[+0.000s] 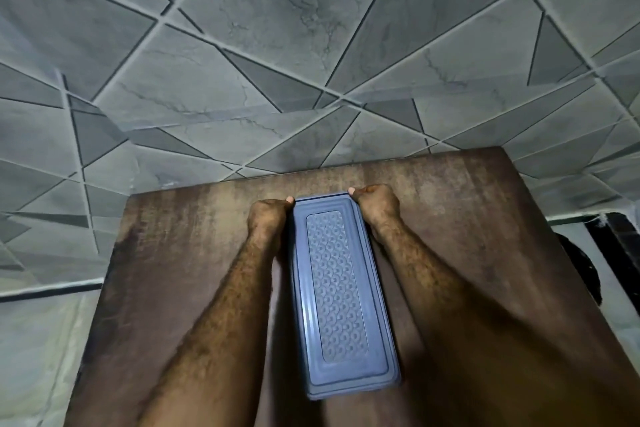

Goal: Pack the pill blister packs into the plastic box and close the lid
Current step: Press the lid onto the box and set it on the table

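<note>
A long blue-grey plastic box (341, 291) lies lengthwise on the brown wooden table (485, 236), its lid with a raised scale pattern sitting flat on top. My left hand (268, 217) grips the far left corner of the box, with the thumb tip on the lid's far edge. On the far right corner, my right hand (375, 203) grips the same way. Both forearms run along the box's long sides. No blister packs are in sight; the box's inside is hidden by the lid.
The table's far edge (311, 168) lies just beyond the box. Grey tiled floor with diagonal lines surrounds the table. A dark round object (581, 267) sits by the table's right edge.
</note>
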`<state>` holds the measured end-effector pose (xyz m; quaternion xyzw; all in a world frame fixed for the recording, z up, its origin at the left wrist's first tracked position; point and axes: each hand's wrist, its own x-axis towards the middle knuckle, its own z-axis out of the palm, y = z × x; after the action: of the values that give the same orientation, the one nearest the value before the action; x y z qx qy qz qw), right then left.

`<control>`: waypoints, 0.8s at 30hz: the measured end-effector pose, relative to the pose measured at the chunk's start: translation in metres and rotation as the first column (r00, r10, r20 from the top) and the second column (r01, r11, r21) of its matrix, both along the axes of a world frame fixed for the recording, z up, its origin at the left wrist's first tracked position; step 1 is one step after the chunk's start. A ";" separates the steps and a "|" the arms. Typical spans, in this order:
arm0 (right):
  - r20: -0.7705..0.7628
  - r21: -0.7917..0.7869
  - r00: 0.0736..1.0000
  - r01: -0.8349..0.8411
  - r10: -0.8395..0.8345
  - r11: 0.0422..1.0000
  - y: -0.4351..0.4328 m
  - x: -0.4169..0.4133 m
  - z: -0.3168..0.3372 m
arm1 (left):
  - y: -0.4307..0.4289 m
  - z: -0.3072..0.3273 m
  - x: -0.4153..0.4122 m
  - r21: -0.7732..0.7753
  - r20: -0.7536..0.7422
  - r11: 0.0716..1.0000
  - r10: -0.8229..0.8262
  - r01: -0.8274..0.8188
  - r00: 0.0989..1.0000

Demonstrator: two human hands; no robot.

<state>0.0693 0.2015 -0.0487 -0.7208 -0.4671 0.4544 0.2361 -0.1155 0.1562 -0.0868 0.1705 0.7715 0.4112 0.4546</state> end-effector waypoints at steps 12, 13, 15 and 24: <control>-0.022 -0.003 0.982 0.188 -0.188 0.982 -0.006 -0.018 -0.014 | 0.005 0.013 0.015 -0.033 -0.066 0.987 0.155 -0.158 0.986; -0.002 0.008 0.982 0.188 -0.188 0.982 -0.006 -0.020 -0.014 | 0.006 0.015 0.016 -0.034 -0.097 0.985 0.167 -0.170 0.981; 0.001 0.027 0.980 0.200 -0.200 0.979 -0.005 -0.022 -0.014 | 0.006 0.019 0.017 -0.062 -0.141 0.980 0.177 -0.187 0.974; -0.225 -0.011 0.949 0.224 -0.220 0.975 -0.021 -0.004 -0.013 | -0.021 0.012 0.012 0.065 0.001 0.996 0.062 -0.062 0.998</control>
<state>0.0649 0.1809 -0.0617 -0.7110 -0.3567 0.5001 0.3422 -0.1035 0.1347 -0.0749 0.1615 0.7627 0.4499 0.4356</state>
